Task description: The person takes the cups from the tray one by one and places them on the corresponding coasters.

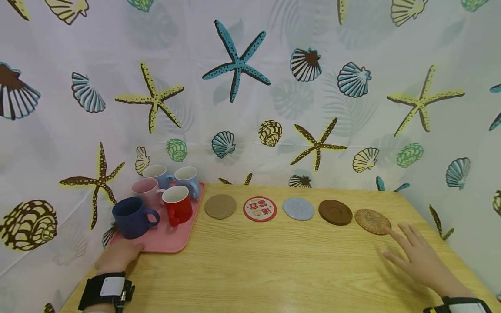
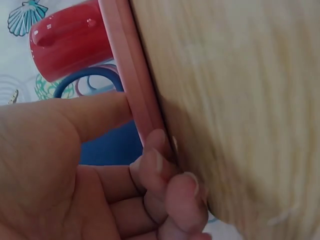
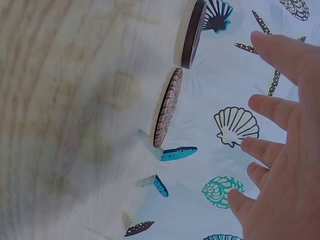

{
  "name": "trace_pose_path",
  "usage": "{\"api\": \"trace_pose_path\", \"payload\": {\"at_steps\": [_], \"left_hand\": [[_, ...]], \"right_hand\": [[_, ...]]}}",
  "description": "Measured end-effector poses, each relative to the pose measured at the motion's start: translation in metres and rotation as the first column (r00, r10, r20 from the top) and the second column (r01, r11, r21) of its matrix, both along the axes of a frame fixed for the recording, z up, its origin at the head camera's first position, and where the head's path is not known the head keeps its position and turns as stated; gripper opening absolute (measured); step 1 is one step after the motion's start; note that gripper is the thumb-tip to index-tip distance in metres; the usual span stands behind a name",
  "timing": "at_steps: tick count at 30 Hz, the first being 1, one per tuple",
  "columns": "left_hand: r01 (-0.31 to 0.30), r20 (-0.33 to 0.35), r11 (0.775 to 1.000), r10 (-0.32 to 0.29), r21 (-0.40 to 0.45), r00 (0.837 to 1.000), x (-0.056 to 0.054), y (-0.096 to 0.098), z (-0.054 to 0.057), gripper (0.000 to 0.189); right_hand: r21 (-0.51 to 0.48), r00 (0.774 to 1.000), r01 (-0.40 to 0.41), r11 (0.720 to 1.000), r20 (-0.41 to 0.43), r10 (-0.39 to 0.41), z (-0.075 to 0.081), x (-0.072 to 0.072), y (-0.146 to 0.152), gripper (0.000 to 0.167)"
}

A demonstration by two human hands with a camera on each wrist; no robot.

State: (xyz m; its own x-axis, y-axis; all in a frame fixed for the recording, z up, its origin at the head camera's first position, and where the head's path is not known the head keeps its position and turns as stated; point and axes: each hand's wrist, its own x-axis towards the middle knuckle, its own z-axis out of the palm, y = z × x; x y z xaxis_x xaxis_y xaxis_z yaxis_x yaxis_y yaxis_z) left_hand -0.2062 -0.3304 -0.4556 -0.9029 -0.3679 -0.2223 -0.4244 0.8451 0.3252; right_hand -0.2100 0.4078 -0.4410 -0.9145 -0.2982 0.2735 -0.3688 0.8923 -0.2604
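left hand pinches the pink tray by its near edge at left; right hand spreads, gripping nothing.
on it, the smooth navy mug partly hides a pink mug; whether the right hand touches the round, coarsely woven coaster at right is unclear.

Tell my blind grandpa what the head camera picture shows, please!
A left hand grips a pink tray holding five mugs; a right hand hovers by a woven coaster, rightmost in a row of five coasters on a wood-grain table.

Mugs on tray, left of coasters
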Motion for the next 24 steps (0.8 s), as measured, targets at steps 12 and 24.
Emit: {"api": "trace_pose_path", "payload": {"at_steps": [12, 24], "left_hand": [[-0.121, 0.017, 0.992, 0.120, 0.033, 0.993, 0.011, -0.008, 0.000, 0.060], [-0.039, 0.096, 0.993, 0.029, 0.113, 0.995, 0.049, -0.023, -0.003, 0.061]], "right_hand": [[0.001, 0.999, 0.027, 1.000, -0.019, -0.027, -0.009, 0.008, 0.004, 0.066], [0.004, 0.998, 0.027, 1.000, -0.065, -0.026, -0.011, 0.007, 0.007, 0.067]]}}
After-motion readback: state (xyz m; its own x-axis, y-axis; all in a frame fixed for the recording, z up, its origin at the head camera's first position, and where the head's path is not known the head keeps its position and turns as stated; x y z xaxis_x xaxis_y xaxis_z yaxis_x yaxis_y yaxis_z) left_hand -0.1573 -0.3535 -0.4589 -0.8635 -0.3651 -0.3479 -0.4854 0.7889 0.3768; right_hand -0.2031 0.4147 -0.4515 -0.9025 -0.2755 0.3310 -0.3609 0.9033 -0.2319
